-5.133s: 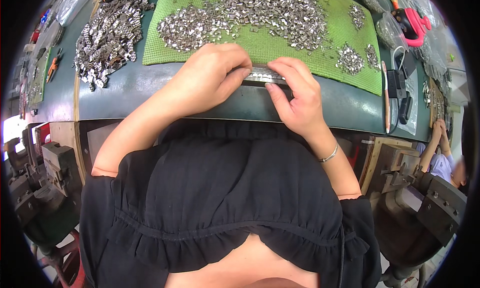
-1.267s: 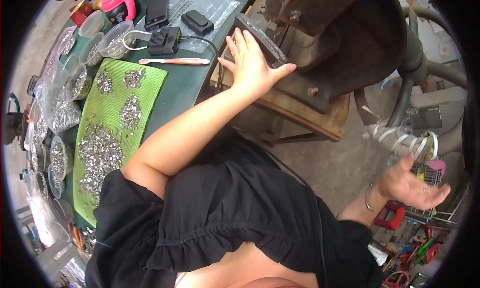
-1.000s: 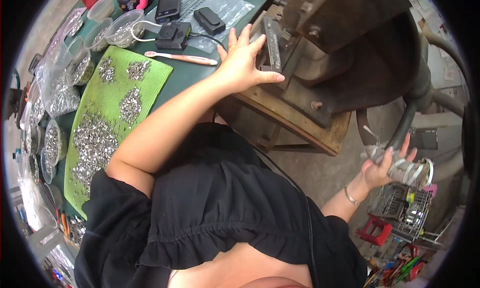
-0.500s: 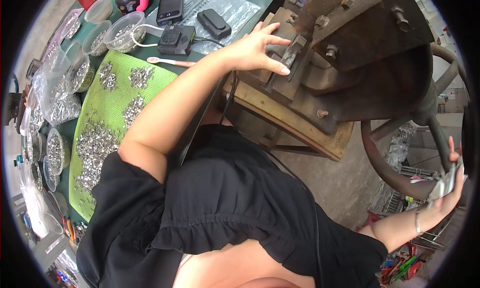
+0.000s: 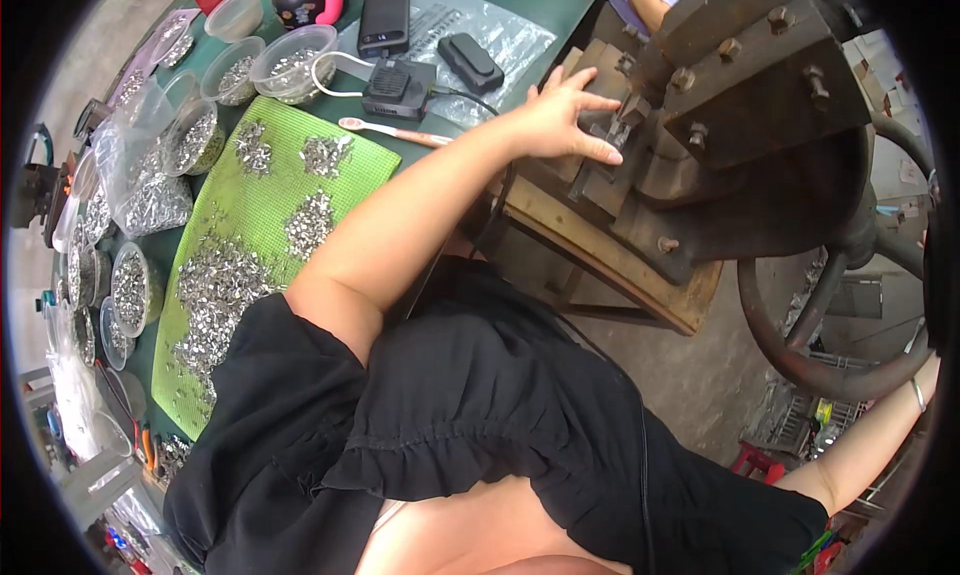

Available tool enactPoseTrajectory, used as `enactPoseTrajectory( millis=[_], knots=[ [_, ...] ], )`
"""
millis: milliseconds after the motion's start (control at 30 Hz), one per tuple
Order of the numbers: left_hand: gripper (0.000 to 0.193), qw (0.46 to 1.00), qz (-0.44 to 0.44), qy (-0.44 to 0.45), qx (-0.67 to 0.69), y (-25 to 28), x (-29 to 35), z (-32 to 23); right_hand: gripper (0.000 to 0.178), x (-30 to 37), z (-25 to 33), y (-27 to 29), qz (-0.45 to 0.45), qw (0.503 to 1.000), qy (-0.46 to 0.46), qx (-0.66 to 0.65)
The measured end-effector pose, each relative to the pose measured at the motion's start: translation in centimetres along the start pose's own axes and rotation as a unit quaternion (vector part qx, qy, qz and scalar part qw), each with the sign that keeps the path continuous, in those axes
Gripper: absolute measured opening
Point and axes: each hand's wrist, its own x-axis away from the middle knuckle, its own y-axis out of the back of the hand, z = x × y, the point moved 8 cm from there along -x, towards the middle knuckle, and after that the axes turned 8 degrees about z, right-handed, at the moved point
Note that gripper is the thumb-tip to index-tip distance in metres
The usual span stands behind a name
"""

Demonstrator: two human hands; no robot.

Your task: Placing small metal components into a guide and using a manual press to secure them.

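Observation:
My left hand (image 5: 562, 118) reaches across to the metal die block (image 5: 634, 110) of a dark, heavy hand press (image 5: 770, 140). Its fingers are spread, the thumb lying along the near side of the block, and I see nothing held in it. Far right, my right hand (image 5: 931, 373) is at the rim of the press's big handwheel (image 5: 768, 347). Most of that hand is cut off by the picture's dark edge, so its fingers are hidden. A bangle circles the right wrist.
A green mat (image 5: 250, 190) on the table carries heaps of small silvery metal pieces (image 5: 225, 295). Plastic tubs (image 5: 292, 63) of such pieces stand along it. A toothbrush (image 5: 395, 132), black devices (image 5: 400, 87) and a wooden stand (image 5: 610, 250) are close by. Another person's arm (image 5: 645, 0) shows behind the press.
The handwheel has turned, and my right hand has moved out toward the picture's right edge. My left hand keeps its place at the die block; the whole view has shifted slightly.

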Motion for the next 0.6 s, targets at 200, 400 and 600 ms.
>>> enactPoseTrajectory(
  millis=[200, 400, 600],
  knots=[
    [0.130, 0.996, -0.025, 0.083, -0.010, -1.5, 0.5, -1.1, 0.055, 4.3, -2.4, 2.8, 0.002, 0.998, 0.055, -0.008],
    [0.128, 0.995, -0.061, 0.077, 0.020, 0.0, 2.2, -0.3, 0.048, 8.8, -8.9, 0.0, 0.009, 0.976, 0.218, 0.023],
    [0.122, 0.995, -0.003, 0.102, -0.004, -1.9, 0.7, -2.7, 0.052, 8.1, -8.6, 4.3, 0.007, 0.995, 0.098, 0.023]
  ],
)
